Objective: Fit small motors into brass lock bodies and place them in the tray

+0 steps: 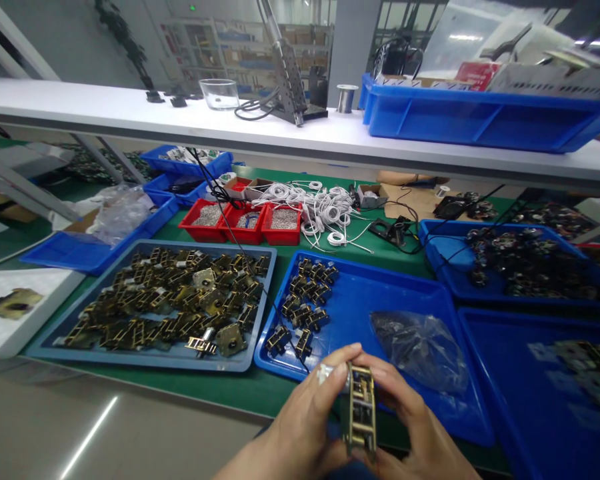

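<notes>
Both hands hold one small assembly (361,408) of stacked circuit boards joined by brass standoffs, turned edge-on toward me. My left hand (305,417) grips its left side, the thumb and fingers near a pale part at the top. On the other side my right hand (405,407) has its fingers wrapped over the right edge. Just beyond the hands lies a blue tray (350,293) with a group of similar assemblies (307,290) at its left and a clear plastic bag (423,347) of dark parts. A grey-blue tray (150,360) farther left is heaped with more board assemblies (165,300).
Red bins (283,237) of small metal parts and coiled white cables (325,207) sit behind the trays. At the right are trays of dark parts (525,260) and boards (587,367). A white shelf (155,123) crosses above, carrying a soldering iron stand (293,87) and a blue crate (480,120).
</notes>
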Demonstrator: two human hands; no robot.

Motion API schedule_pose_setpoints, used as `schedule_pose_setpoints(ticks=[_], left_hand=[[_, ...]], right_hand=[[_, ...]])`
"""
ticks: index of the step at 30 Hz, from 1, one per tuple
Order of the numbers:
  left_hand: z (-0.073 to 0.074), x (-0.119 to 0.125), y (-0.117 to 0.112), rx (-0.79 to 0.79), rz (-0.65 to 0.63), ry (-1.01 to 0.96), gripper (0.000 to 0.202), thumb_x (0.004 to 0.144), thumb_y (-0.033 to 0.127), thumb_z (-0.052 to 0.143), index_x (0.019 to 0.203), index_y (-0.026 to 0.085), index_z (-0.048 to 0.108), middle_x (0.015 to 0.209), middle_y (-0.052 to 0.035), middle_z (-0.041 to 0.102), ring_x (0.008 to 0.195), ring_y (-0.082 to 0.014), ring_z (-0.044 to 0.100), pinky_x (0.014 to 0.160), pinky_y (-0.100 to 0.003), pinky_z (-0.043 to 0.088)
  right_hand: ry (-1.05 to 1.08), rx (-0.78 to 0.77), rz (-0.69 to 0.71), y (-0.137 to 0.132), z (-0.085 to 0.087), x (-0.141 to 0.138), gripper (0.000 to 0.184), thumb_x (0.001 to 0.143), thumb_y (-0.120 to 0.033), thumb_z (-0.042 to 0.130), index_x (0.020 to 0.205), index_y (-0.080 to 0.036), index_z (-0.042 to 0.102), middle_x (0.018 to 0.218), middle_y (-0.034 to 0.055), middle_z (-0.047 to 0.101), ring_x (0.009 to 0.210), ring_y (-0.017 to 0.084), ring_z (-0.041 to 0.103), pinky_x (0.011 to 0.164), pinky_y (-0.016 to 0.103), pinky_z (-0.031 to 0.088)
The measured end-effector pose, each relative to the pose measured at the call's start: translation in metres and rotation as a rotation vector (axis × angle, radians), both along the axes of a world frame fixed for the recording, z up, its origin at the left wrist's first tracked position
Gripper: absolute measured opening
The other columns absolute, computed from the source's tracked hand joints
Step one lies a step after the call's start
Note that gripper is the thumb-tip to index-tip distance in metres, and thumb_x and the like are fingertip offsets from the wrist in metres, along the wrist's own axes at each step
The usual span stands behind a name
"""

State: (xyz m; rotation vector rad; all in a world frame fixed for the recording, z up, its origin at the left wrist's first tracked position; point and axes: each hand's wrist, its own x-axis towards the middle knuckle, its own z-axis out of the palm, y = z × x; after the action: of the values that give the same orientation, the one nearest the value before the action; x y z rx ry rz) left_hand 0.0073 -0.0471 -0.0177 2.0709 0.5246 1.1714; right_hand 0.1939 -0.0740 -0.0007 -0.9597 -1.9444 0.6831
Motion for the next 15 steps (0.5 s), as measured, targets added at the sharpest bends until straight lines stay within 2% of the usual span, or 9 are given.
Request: schedule_pose_setpoints(ticks=[3, 7, 11, 15], left_hand=[[0.005, 0.001, 0.002, 0.073, 0.027, 0.03, 0.081, 0.085, 0.014, 0.06, 0.145, 0.027, 0.008, 0.143, -0.0191, 0.035, 0.132, -0.0311, 0.039, 0.101, -0.049, 0.045], [0.011, -0.001, 0.005, 0.162, 0.136, 0.114, 0.079, 0.085, 0.012, 0.057, 0.144, 0.035, 0.009, 0.142, -0.0146, 0.038, 0.129, -0.0277, 0.042, 0.097, -0.05, 0.049], [0.008, -0.005, 0.007, 0.239, 0.196, 0.191, 0.075, 0.088, 0.01, 0.05, 0.143, 0.038, 0.009, 0.143, -0.0112, 0.036, 0.131, -0.0269, 0.04, 0.098, -0.05, 0.048], [0.008, -0.007, 0.008, 0.238, 0.206, 0.2, 0.06, 0.096, 0.017, 0.037, 0.143, 0.041, 0.008, 0.145, -0.0067, 0.033, 0.132, -0.024, 0.037, 0.104, -0.047, 0.043]], right_hand=[[-0.207, 0.173, -0.001, 0.003, 0.015, 0.002, 0.053, 0.083, -0.014, 0.055, 0.131, -0.016, 0.032, 0.131, 0.0218, 0.051, 0.125, 0.028, 0.049, 0.095, 0.04, 0.05], [-0.505, 0.289, -0.075, -0.002, 0.029, 0.007, 0.039, 0.084, -0.012, 0.052, 0.121, -0.016, 0.04, 0.125, 0.0269, 0.054, 0.116, 0.029, 0.057, 0.08, 0.032, 0.059], [-0.772, 0.434, -0.189, -0.004, 0.038, 0.008, 0.029, 0.086, -0.017, 0.047, 0.115, -0.019, 0.05, 0.1, 0.0206, 0.069, 0.084, 0.025, 0.072, 0.056, 0.027, 0.061], [-0.851, 0.527, -0.207, 0.0, 0.045, 0.006, 0.023, 0.09, -0.023, 0.043, 0.109, -0.02, 0.055, 0.082, 0.0131, 0.074, 0.066, 0.021, 0.073, 0.048, 0.024, 0.059]])
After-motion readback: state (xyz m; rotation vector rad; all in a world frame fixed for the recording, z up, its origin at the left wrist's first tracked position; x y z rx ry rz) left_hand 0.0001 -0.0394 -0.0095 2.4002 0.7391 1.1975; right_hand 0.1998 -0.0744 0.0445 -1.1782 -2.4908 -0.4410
